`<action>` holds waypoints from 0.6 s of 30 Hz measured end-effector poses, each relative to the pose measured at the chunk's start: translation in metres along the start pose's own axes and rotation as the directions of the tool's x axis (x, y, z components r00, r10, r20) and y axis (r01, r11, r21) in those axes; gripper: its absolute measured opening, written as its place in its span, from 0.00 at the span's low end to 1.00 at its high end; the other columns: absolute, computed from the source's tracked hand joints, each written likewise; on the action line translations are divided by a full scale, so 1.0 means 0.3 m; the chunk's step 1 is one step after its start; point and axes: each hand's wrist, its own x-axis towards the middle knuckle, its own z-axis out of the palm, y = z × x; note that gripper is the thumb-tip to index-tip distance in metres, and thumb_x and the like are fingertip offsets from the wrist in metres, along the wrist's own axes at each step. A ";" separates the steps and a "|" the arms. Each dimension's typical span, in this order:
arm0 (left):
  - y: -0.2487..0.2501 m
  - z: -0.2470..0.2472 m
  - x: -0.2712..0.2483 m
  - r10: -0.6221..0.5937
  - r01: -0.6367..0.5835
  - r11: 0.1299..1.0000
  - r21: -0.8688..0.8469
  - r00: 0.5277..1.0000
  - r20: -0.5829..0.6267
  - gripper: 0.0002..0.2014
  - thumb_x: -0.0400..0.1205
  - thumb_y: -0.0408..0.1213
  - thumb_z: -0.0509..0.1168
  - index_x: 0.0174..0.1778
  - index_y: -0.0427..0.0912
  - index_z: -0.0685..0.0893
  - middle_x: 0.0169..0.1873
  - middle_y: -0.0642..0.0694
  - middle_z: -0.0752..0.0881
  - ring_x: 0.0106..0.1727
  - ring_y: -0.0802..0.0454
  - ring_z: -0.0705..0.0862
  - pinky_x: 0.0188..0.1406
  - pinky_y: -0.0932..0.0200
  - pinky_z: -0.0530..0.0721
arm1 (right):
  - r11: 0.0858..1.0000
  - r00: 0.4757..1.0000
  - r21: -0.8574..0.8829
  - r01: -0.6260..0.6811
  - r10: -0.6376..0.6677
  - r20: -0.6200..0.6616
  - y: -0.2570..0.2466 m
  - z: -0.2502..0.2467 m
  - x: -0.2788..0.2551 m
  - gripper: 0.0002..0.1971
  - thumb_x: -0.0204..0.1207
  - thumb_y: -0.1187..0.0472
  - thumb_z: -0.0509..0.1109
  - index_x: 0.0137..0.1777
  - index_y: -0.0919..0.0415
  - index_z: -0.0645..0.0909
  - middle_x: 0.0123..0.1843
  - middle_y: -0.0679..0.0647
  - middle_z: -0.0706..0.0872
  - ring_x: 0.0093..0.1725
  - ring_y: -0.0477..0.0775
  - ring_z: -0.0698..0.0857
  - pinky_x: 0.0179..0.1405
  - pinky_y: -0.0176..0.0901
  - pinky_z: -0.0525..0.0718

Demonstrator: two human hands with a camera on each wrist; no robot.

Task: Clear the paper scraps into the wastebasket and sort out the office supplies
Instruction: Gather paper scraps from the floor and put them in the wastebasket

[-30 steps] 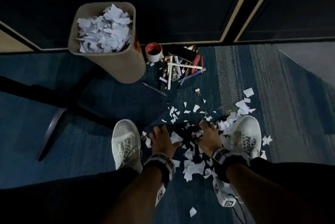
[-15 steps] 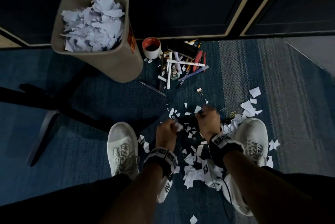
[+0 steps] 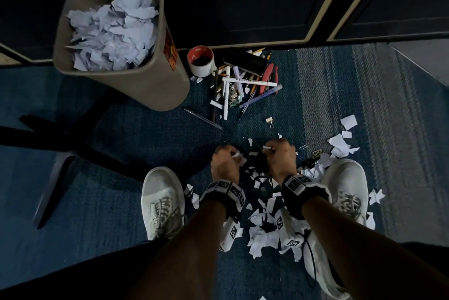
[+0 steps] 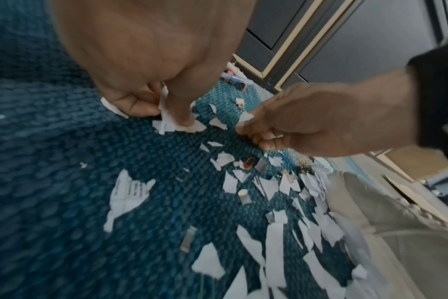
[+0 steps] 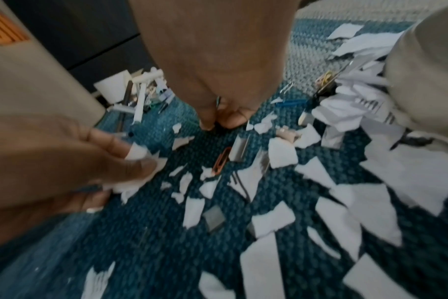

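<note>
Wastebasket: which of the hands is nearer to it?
Left. The left hand is below and right of the wastebasket; the right hand sits further right, beyond the left hand. Both grip paper scraps.

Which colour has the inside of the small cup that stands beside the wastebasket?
The inside of the cup is red, its outside white. It shows best in the head view.

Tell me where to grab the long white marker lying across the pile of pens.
Pinch the white marker at mid-barrel, coming straight down from above. It lies flat on top of the pen pile, crosswise, so its middle is exposed and nothing covers it.
</note>
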 end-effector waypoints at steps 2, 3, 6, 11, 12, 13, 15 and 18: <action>-0.007 -0.005 -0.015 0.024 -0.024 1.000 0.007 1.000 0.005 0.04 0.81 0.34 0.70 0.50 0.41 0.88 0.55 0.39 0.81 0.55 0.43 0.80 0.54 0.59 0.80 | 0.998 1.000 0.061 -0.011 0.011 -0.003 0.003 -0.017 0.000 0.06 0.75 0.72 0.69 0.43 0.69 0.89 0.37 0.65 0.89 0.40 0.65 0.87 0.38 0.44 0.80; -0.015 -0.008 -0.021 0.058 -0.059 0.998 -0.016 0.998 -0.023 0.04 0.81 0.31 0.70 0.48 0.37 0.89 0.54 0.38 0.80 0.52 0.45 0.79 0.51 0.69 0.78 | 0.996 1.000 0.086 -0.024 0.025 -0.005 0.003 -0.028 -0.003 0.07 0.76 0.72 0.68 0.44 0.70 0.89 0.38 0.67 0.89 0.41 0.66 0.87 0.40 0.46 0.82; -0.046 -0.031 -0.054 0.033 -0.053 0.985 -0.163 0.992 -0.121 0.03 0.80 0.26 0.71 0.45 0.31 0.89 0.45 0.40 0.86 0.41 0.53 0.80 0.37 0.83 0.72 | 0.990 0.998 0.133 -0.035 0.040 -0.037 0.009 -0.046 -0.021 0.08 0.77 0.72 0.67 0.42 0.72 0.87 0.37 0.68 0.88 0.39 0.65 0.86 0.43 0.48 0.84; -0.103 -0.074 -0.115 -0.020 -0.027 0.962 -0.270 0.985 -0.169 0.03 0.79 0.31 0.72 0.46 0.38 0.91 0.39 0.48 0.90 0.36 0.62 0.81 0.38 0.85 0.69 | 0.996 0.998 0.078 0.051 -0.054 0.035 -0.050 0.010 -0.074 0.20 0.78 0.64 0.71 0.24 0.60 0.72 0.23 0.54 0.77 0.24 0.53 0.76 0.27 0.39 0.70; -0.109 -0.074 -0.121 -0.020 -0.029 0.958 -0.286 0.986 -0.165 0.04 0.79 0.32 0.72 0.48 0.39 0.91 0.41 0.47 0.91 0.40 0.58 0.84 0.40 0.83 0.70 | 0.995 0.995 0.069 0.066 -0.070 0.065 -0.055 0.032 -0.079 0.17 0.78 0.64 0.71 0.27 0.60 0.75 0.26 0.56 0.80 0.27 0.54 0.78 0.31 0.38 0.72; -0.109 -0.074 -0.124 -0.021 -0.023 0.952 -0.304 0.990 -0.142 0.07 0.79 0.33 0.72 0.51 0.41 0.90 0.44 0.46 0.91 0.45 0.54 0.86 0.45 0.78 0.74 | 0.997 0.993 0.060 0.055 -0.061 0.101 -0.064 0.045 -0.084 0.10 0.78 0.64 0.72 0.34 0.62 0.81 0.33 0.58 0.84 0.34 0.56 0.82 0.36 0.40 0.76; -0.104 -0.070 -0.119 -0.036 0.011 0.947 -0.321 0.997 -0.071 0.14 0.79 0.37 0.72 0.61 0.45 0.87 0.49 0.46 0.89 0.54 0.51 0.84 0.52 0.63 0.78 | 0.999 0.990 0.015 0.035 -0.037 0.135 -0.060 0.062 -0.087 0.08 0.79 0.64 0.72 0.56 0.65 0.85 0.51 0.62 0.87 0.52 0.60 0.85 0.50 0.46 0.84; -0.077 -0.059 -0.118 0.040 -0.049 0.963 -0.264 0.998 -0.040 0.16 0.79 0.39 0.73 0.62 0.43 0.86 0.49 0.46 0.87 0.53 0.51 0.80 0.49 0.62 0.73 | 0.997 0.988 -0.041 0.067 -0.060 0.142 -0.074 0.061 -0.086 0.07 0.79 0.67 0.69 0.54 0.64 0.85 0.51 0.62 0.85 0.53 0.64 0.84 0.47 0.48 0.82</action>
